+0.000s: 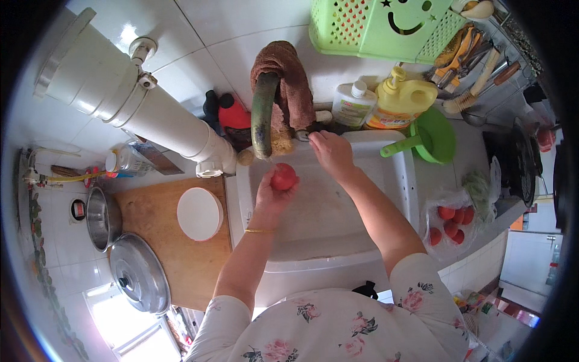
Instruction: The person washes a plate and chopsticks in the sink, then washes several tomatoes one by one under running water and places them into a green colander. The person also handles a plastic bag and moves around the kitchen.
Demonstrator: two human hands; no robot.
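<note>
A round red tomato (284,176) rests in my left hand (271,194), whose fingers curl around it from below and the side. The hand is just beneath the mouth of a dark, curved spout (263,117). Whether water runs from it is hard to make out. To the right, my right hand (332,151) has its fingertips on a small metal tap handle (302,135) at the back rim. Both hands are over the white sink (325,217). A brown towel (294,90) is draped around the pipe behind the spout.
On the left, a white bowl (200,214) sits on a wooden board (154,203) near a metal lid (139,276). A yellow pump bottle (398,102) and green dipper (434,138) stand behind the sink. Several tomatoes (451,227) lie in plastic on the right counter.
</note>
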